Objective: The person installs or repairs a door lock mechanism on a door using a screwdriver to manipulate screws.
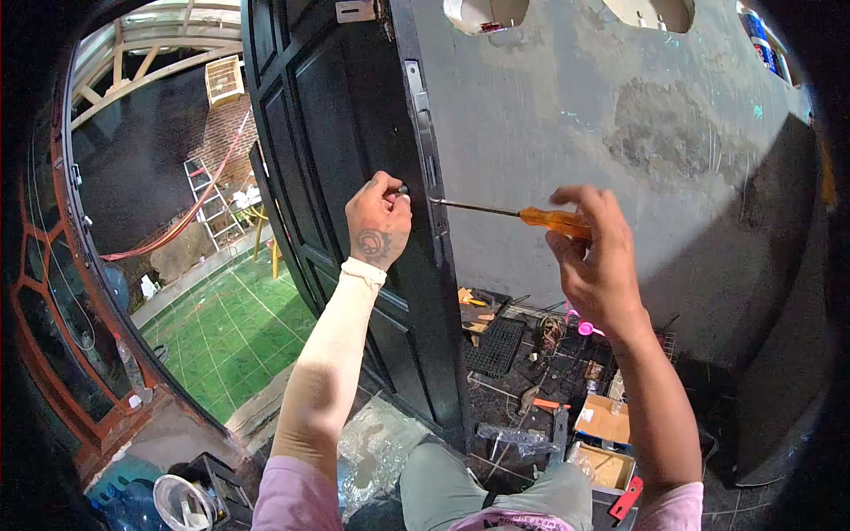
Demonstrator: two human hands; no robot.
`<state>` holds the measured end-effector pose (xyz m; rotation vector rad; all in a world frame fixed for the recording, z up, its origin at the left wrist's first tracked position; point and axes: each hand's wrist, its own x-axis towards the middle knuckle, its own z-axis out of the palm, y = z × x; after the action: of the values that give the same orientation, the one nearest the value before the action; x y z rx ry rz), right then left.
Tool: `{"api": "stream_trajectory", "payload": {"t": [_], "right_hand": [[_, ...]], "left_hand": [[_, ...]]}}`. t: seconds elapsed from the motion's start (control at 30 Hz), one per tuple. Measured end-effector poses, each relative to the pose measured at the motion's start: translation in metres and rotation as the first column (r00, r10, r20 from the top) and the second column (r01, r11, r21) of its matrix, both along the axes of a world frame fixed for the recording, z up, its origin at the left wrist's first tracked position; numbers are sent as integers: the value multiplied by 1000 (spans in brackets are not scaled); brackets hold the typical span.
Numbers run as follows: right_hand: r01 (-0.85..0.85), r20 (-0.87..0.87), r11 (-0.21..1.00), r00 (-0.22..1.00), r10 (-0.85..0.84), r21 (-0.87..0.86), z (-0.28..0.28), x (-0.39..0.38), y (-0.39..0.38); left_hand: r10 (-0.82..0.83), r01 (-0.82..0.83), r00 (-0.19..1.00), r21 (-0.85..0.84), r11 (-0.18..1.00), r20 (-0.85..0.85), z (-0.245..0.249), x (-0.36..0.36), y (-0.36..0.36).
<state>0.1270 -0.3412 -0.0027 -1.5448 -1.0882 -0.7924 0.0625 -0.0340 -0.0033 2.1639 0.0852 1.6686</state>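
A black panelled door [354, 115] stands open in front of me, its edge facing right. Set into that edge is a long metal lock plate [419, 97]. My right hand [602, 257] grips a screwdriver [553, 221] by its orange handle, thumb below and fingers over it. The shaft runs level to the left, its tip right at the door edge below the lock plate's middle. On the door's face, my left hand [381, 221] is closed, thumb and fingers pinching a small dark round part [403, 189] at the same height as the tip.
Tools and clutter lie on the floor right of the door: a hammer [529, 400], a black plastic grate [496, 345] and an opened cardboard box [605, 419]. A grey wall [531, 115] rises behind. Left, a doorway shows green tiles [221, 336] and a ladder [212, 208].
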Motion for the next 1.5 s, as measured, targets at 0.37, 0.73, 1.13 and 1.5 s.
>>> {"api": "stream_trajectory", "payload": {"t": [0.37,0.73,1.13,1.5], "right_hand": [[-255,-64,939,959,276,231,-8,17,12],[-381,-313,908,853,418,177,3,59,44],[-230,-228,953,956,183,-196,19,26,150],[-257,52,960,963,264,-107,7,35,154]], "left_hand": [[15,-15,1000,-4,1000,11,1,-1,-2],[-8,8,1000,-45,999,-3,2,-1,-6],[1,-1,1000,-69,998,2,2,0,-9],[-35,34,999,-104,994,-1,4,-1,-14]]}}
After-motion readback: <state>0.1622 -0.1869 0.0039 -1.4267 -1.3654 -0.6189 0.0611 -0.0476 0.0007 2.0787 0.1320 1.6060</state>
